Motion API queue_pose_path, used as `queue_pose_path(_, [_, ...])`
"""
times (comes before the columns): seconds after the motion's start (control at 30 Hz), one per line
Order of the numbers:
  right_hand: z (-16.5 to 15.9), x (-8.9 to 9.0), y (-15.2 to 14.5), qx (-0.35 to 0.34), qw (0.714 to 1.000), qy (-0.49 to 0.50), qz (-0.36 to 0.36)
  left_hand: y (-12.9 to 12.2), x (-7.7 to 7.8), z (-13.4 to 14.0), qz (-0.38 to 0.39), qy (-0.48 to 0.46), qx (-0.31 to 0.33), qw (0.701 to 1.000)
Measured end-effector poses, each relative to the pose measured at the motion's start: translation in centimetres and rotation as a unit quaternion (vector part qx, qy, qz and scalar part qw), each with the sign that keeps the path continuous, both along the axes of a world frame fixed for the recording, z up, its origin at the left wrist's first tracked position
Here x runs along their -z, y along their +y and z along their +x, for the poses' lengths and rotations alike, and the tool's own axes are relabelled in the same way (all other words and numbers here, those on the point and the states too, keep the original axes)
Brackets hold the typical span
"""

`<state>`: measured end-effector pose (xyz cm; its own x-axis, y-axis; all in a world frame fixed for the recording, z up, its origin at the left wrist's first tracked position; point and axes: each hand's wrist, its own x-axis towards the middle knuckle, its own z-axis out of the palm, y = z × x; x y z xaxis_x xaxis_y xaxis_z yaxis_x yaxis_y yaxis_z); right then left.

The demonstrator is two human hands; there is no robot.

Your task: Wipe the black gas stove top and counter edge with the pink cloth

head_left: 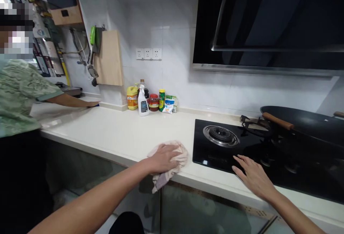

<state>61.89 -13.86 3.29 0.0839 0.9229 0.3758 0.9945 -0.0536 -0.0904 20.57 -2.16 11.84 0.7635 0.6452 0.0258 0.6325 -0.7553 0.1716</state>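
Note:
Under my left hand [164, 158] is a pale, patterned cleaning cloth [183, 154], gripped and pressed against the white countertop [115, 128]. One darker corner of the cloth hangs over the counter's front edge, just left of the stove. My right hand [254, 177] has its fingers spread and holds nothing. It is over the front edge of the black gas stove [208, 156]; whether the fingertips touch the glass I cannot tell. The left burner [220, 134] has no pot on it.
A wooden-handled wok [311, 119] sits on the stove's right side, below the range hood [258, 22]. A white spray bottle [143, 103], a yellow jug [132, 99] and several condiments stand against the wall. At left, another person [21, 94] reaches across the counter.

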Motion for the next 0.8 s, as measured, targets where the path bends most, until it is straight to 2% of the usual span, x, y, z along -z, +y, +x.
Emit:
queue_pose_path(0.07, [0.1,-0.3,-0.2,0.0,1.0,0.01,0.004,1.2,-0.5,-2.7,0.016,0.017,-0.053,0.998])
queue_pose_path(0.2, [-0.2,-1.9,0.1,-0.021,1.0,0.018,-0.009,5.7,-0.7,-6.7,0.01,0.039,-0.166,0.985])
queue_pose_path(0.33, [-1.1,-2.7,1.4,-0.065,0.998,0.016,-0.001,9.5,0.0,-6.8,0.021,0.031,-0.216,0.976])
queue_pose_path(0.53, [-1.9,-0.9,2.5,-0.085,0.993,-0.005,0.077,14.4,1.1,-1.5,0.071,0.013,-0.234,0.97])
queue_pose_path(0.63, [-1.7,-0.5,2.5,-0.084,0.993,-0.01,0.08,17.5,1.5,2.2,0.085,0.006,-0.229,0.97])
queue_pose_path(0.8, [-1.4,-1.0,2.5,-0.071,0.996,0.011,0.06,22.8,2.1,9.5,0.093,-0.001,-0.209,0.973])
